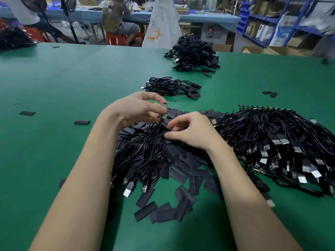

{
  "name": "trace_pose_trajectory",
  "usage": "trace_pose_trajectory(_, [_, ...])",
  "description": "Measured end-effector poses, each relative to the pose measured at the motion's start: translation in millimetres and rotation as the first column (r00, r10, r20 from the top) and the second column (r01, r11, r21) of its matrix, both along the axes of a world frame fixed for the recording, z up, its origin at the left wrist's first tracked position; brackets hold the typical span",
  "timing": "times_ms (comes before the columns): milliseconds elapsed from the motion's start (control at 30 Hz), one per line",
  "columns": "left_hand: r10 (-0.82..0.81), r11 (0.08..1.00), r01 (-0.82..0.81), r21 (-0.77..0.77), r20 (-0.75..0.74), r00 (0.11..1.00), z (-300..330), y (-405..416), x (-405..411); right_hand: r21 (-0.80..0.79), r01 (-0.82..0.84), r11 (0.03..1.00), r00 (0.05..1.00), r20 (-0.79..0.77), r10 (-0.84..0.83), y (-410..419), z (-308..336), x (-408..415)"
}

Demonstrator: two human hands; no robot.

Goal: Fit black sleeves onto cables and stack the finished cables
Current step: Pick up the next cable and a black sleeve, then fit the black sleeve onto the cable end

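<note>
My left hand (136, 109) pinches the small green circuit board end (164, 113) of a black cable, held upright above a bundle of cables (143, 156) that trails toward me. My right hand (190, 131) hovers with curled fingers over the heap of flat black sleeves (183, 171); whether it holds a sleeve is hidden. A small stack of sleeved cables (172, 86) lies just beyond my hands. A bigger finished pile (194, 55) sits farther back.
A large mass of unsleeved USB cables (275, 142) spreads at the right on the green table (63, 78). Stray sleeves (82, 122) lie at the left and far right. People sit at a blue bench behind; shelving stands at the back right.
</note>
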State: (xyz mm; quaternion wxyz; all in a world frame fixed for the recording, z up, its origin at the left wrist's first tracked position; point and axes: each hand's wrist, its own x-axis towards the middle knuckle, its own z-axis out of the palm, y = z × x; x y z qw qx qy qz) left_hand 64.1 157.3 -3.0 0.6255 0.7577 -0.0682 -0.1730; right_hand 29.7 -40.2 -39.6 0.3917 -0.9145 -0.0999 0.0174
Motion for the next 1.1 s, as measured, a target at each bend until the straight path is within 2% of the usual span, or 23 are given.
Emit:
trace_pose_trajectory(100, [-0.009, 1.0, 0.008, -0.018, -0.03, 1.0, 0, 0, -1, -0.118, 0.008, 0.993, 0.999, 0.053, -0.002, 10, -3, -2])
trace_pose_trajectory(167, [-0.021, 0.999, 0.019, -0.039, -0.03, 0.999, 0, -1, -1, -0.131, 0.015, 0.991, 0.995, 0.097, -0.003, 12, -3, -2])
trace_pose_trajectory(233, [-0.032, 0.998, 0.031, -0.046, -0.02, 0.999, 0, -3, -2, -0.047, 0.004, 0.999, 0.997, 0.082, 0.0, 10, -3, -1])
trace_pose_trajectory(367, [-0.077, 0.997, 0.077, -0.03, 0.0, 0.997, -2, -8, -4, 0.264, 0.024, 0.964, 1.0, -0.013, -0.021, -5, 3, 1])
trace_pose_trajectory(433, [-0.114, 0.993, 0.114, -0.02, 0.014, 0.993, -1, -10, -6, 0.462, 0.074, 0.884, 0.995, -0.091, -0.035, -14, 6, 1])
trace_pose_trajectory(500, [-0.141, 0.99, 0.142, -0.009, 0.033, 0.989, 0, -13, -8, 0.636, 0.134, 0.76, 0.986, -0.162, -0.039, -20, 10, -1])
trace_pose_trajectory(633, [-0.132, 0.987, 0.135, -0.092, 0.039, 0.99, 3, -27, -12, 0.828, 0.165, 0.535, 0.981, -0.192, -0.006, -32, 16, -2])
trace_pose_trajectory(700, [-0.118, 0.98, 0.123, -0.155, 0.038, 0.992, 3, -36, -13, 0.871, 0.161, 0.465, 0.983, -0.181, 0.0, -36, 19, -3])
trace_pose_trajectory(767, [-0.134, 0.973, 0.14, -0.183, 0.046, 0.99, 1, -44, -13, 0.887, 0.151, 0.437, 0.986, -0.166, -0.004, -39, 20, -4])
trace_pose_trajectory(867, [-0.17, 0.958, 0.174, -0.226, 0.04, 0.985, -3, -51, -13, 0.893, 0.136, 0.429, 0.989, -0.145, -0.011, -40, 19, -3])
trace_pose_trajectory(1100, [-0.149, 0.931, 0.141, -0.337, 0.002, 0.989, -10, -55, -10, 0.892, 0.077, 0.446, 0.996, -0.088, 0.004, -38, 14, -1])
